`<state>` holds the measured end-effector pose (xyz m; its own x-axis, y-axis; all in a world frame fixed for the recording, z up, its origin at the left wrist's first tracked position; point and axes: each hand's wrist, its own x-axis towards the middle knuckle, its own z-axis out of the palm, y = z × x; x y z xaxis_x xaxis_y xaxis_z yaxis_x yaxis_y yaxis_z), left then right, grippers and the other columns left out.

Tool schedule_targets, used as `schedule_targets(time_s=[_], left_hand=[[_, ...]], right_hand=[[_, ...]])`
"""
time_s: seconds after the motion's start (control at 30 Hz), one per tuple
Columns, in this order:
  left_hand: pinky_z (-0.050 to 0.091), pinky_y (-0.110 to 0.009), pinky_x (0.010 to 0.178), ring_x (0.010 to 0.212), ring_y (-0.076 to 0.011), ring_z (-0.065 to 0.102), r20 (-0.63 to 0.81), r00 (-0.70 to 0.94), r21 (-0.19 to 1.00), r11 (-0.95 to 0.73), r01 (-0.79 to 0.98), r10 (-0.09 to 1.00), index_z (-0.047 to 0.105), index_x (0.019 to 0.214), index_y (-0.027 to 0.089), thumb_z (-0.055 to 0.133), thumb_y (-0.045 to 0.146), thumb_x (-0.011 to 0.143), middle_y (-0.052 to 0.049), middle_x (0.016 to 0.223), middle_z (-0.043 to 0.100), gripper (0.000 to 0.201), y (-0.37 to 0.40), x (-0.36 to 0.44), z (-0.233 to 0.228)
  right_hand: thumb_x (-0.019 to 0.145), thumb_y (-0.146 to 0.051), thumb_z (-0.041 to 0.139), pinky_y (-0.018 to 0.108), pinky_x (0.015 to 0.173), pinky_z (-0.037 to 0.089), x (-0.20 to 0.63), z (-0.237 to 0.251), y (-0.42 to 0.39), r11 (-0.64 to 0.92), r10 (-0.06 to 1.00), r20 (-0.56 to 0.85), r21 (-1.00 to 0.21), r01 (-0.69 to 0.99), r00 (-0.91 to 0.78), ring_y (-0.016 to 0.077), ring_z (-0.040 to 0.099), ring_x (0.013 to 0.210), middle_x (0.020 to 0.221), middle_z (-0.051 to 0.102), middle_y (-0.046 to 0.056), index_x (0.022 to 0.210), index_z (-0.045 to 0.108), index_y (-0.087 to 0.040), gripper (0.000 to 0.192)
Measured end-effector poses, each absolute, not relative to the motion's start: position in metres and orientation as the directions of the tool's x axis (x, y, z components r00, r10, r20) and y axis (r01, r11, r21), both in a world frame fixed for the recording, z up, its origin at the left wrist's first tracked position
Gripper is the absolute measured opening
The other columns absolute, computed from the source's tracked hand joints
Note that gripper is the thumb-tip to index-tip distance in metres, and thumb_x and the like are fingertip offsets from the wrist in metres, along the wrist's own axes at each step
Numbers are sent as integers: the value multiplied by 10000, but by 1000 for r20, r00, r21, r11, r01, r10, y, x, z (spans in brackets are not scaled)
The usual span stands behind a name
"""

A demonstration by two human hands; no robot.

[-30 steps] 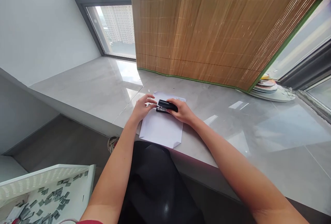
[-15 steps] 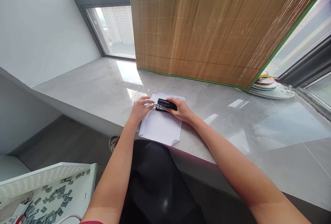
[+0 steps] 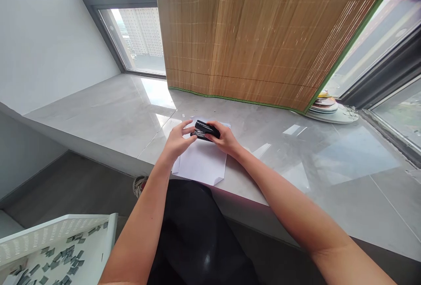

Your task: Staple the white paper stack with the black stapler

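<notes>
Both hands, left hand (image 3: 177, 139), right hand (image 3: 223, 137), grip black stapler (image 3: 206, 130) over white paper (image 3: 201, 162)

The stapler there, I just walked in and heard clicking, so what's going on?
A person seated at the grey ledge holds a black stapler in both hands, just above some white paper. The right hand grips its body; the left hand fingers its front end. A white tray of staple strips sits lower left.

Bare ledge (image 3: 108, 114) left, plates (image 3: 325, 106) far right
</notes>
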<state>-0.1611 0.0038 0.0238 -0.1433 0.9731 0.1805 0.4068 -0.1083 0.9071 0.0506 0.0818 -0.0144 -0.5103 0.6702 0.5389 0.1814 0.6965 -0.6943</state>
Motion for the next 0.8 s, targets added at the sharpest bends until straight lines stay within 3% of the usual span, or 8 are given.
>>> schedule_targets(time_s=[0.07, 0.13, 0.27, 0.37, 0.47, 0.67, 0.73, 0.8], left_hand=[[553, -479, 1119, 1251, -324, 732, 251, -155, 830, -130, 543, 955, 762, 1280, 241, 699, 251, 880, -73, 1184, 823, 405, 15, -177, 27], [527, -472, 1154, 1255, -314, 719, 308, -225, 727, -75, 683, 924, 797, 1150, 235, 598, 213, 928, -60, 1216, 810, 298, 28, -196, 23], [392, -567, 1263, 1439, -362, 569, 250, -344, 495, 186, 849, 905, 760, 1247, 198, 524, 190, 974, -149, 1471, 678, 361, 47, -225, 2], [251, -683, 1299, 1562, -387, 413, 208, -347, 361, 258, 896, 914, 682, 1387, 198, 476, 234, 1023, -191, 1615, 540, 420, 51, -230, -12], [239, -681, 1299, 1594, -366, 360, 204, -348, 335, 269, 903, 915, 639, 1436, 202, 403, 238, 1051, -188, 1640, 511, 453, 50, -227, -17], [312, -621, 1262, 1511, -360, 455, 227, -346, 317, 267, 910, 910, 662, 1394, 217, 417, 253, 1046, -183, 1565, 578, 428, 53, -228, -16], [317, -608, 1257, 1502, -359, 463, 236, -348, 311, 269, 912, 907, 661, 1392, 220, 418, 254, 1045, -182, 1552, 585, 425, 53, -228, -16], [311, -593, 1261, 1502, -353, 462, 237, -351, 312, 271, 911, 906, 660, 1390, 225, 419, 254, 1044, -180, 1547, 586, 423, 52, -228, -16]], right_hand=[[984, -360, 692, 397, 989, 538, 45, -17, 82, 700, 667, 519, -683, 210, -535, 276, 707, 1107, 1241, 761, 79, 1332, 647, -256, 366], [975, -318, 689, 417, 1012, 534, 40, -19, 81, 705, 663, 489, -662, 253, -567, 286, 698, 1116, 1241, 757, 95, 1336, 651, -240, 371], [943, -229, 663, 450, 1057, 527, 39, -21, 79, 731, 635, 461, -617, 291, -620, 302, 679, 1171, 1307, 736, 122, 1405, 624, -215, 464], [899, -162, 651, 447, 1087, 528, 43, -19, 77, 720, 625, 434, -643, 263, -649, 293, 688, 1219, 1387, 718, 101, 1482, 584, -237, 592], [910, -183, 655, 440, 1145, 513, 45, -18, 79, 700, 617, 436, -684, 204, -655, 282, 685, 1289, 1445, 704, 70, 1502, 591, -266, 601], [927, -258, 667, 429, 1194, 472, 35, -23, 84, 695, 585, 438, -704, 144, -682, 273, 651, 1365, 1502, 674, 58, 1519, 594, -286, 597], [912, -333, 716, 409, 1137, 497, 36, -19, 84, 686, 594, 438, -714, 141, -674, 265, 664, 1321, 1465, 692, 60, 1508, 591, -287, 611], [897, -446, 743, 366, 983, 539, 46, -9, 87, 645, 687, 450, -739, 195, -570, 252, 697, 1169, 1309, 750, 65, 1379, 658, -262, 523]])
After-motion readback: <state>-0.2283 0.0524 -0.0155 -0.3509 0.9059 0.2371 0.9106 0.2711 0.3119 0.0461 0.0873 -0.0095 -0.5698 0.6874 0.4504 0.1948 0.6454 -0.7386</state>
